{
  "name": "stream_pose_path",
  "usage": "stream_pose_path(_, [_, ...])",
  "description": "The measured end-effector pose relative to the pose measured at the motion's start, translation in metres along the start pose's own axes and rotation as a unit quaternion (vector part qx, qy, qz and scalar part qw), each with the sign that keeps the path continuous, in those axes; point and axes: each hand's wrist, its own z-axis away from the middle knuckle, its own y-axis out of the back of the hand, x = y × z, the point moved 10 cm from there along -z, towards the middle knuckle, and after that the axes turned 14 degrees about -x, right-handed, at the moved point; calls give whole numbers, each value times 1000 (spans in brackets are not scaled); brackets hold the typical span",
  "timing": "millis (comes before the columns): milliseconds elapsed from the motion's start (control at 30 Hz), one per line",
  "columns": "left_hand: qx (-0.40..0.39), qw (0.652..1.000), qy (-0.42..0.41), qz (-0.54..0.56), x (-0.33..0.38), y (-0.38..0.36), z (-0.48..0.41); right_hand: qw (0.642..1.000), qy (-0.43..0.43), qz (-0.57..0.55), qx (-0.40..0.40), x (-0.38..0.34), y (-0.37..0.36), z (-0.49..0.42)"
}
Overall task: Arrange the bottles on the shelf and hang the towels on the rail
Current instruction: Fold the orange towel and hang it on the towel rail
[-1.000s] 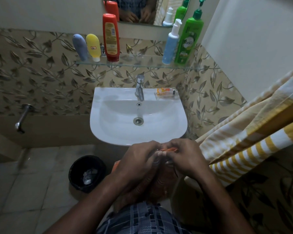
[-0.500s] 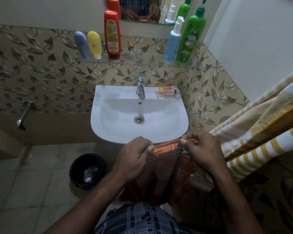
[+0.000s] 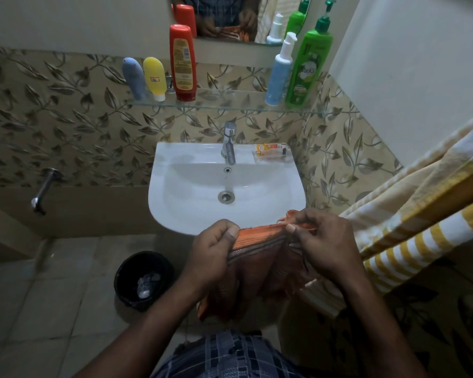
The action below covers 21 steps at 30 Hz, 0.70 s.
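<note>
The left hand [image 3: 216,249] and the right hand [image 3: 322,241] are both pinching the top edge of the orange towel [image 3: 260,238], and the cloth is hanging down below them. Just beyond the hands is the sink [image 3: 191,214]. Farther beyond, the red bottle [image 3: 182,64] and four others are standing on the shelf [image 3: 230,105], and a striped towel [image 3: 410,214] is hanging right of the right hand.

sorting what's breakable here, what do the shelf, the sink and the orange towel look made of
Shelf: clear glass, the leaf tiles show through it.
Sink: glossy white, likely glazed ceramic, with soft reflections.
Orange towel: thin woven cloth, likely cotton, striped, loose threads at its edge.
</note>
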Motion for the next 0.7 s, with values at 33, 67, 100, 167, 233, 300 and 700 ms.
stream_pose_path(33, [-1,999,-8,-35,3,1,0,1000,0,-11,3,1,2,-1])
stream_pose_path(67, [-3,997,-16,-70,7,1,0,1000,-1,-16,2,3,3,-1])
stream_pose_path(100, [-5,995,-21,-101,9,1,0,1000,-5,-19,1,5,2,-1])
stream_pose_path(167, [-9,991,-25,-129,13,0,0,1000,-26,-17,2,11,-2,-2])
stream_pose_path(233, [-22,991,-20,-127,15,-3,-1,999,-45,-9,2,16,-7,-3])
stream_pose_path(300, [-51,990,-13,-133,16,-9,-2,998,-54,-10,7,19,-8,-4])
stream_pose_path(700, [-10,971,-32,-237,20,-6,-8,993,48,70,-83,-12,-30,-2])
